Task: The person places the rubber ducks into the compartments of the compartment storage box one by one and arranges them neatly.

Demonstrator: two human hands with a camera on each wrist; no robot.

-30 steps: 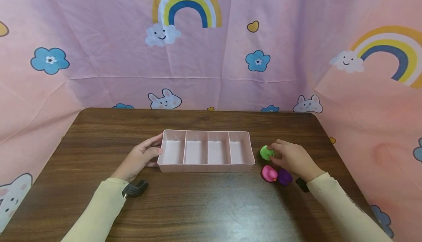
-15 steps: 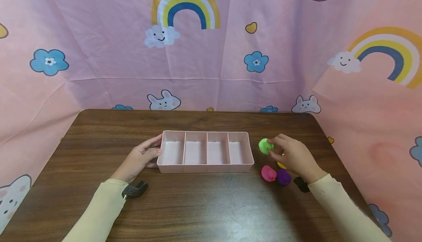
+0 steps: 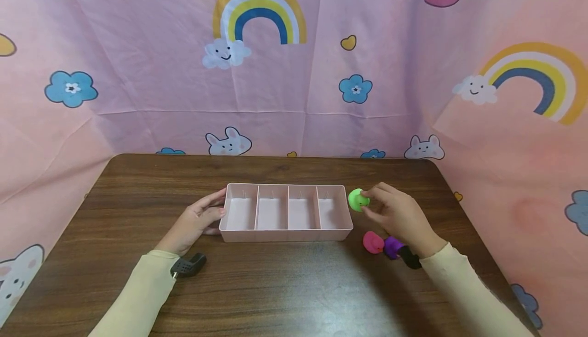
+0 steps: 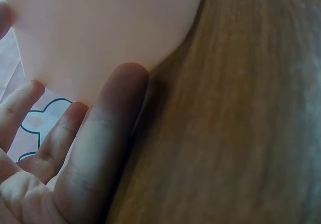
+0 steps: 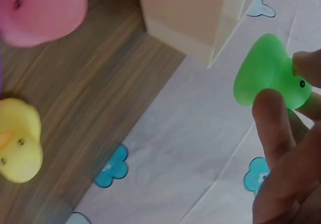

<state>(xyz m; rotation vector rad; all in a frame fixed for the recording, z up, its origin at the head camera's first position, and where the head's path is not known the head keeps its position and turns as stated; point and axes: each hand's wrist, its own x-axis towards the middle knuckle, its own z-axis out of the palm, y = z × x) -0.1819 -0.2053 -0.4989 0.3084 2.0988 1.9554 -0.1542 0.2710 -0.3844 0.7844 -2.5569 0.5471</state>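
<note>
My right hand [image 3: 399, 217] pinches a green rubber duck [image 3: 357, 200] between thumb and fingers, just off the box's right end. In the right wrist view the green duck is held above the table. My left hand [image 3: 195, 222] touches the left end of a pale pink box [image 3: 287, 235] with four compartments; in the left wrist view its extended fingers rest against the box's end wall [image 4: 110, 28]. A pink duck [image 3: 373, 242] and a purple duck [image 3: 393, 247] sit near my right wrist. A yellow duck [image 5: 22, 153] shows in the right wrist view, hidden in the head view.
The brown wooden table [image 3: 275, 291] carries the box near its middle, with thin dividers [image 3: 288, 208] between the compartments. A pink printed cloth [image 3: 285, 92] hangs behind and beside the table. Dark camera mounts [image 3: 188, 264] sit at both wrists.
My right hand has lifted the green duck and carried it left and away from me, toward the box's right end. My left hand and the box have stayed put.
</note>
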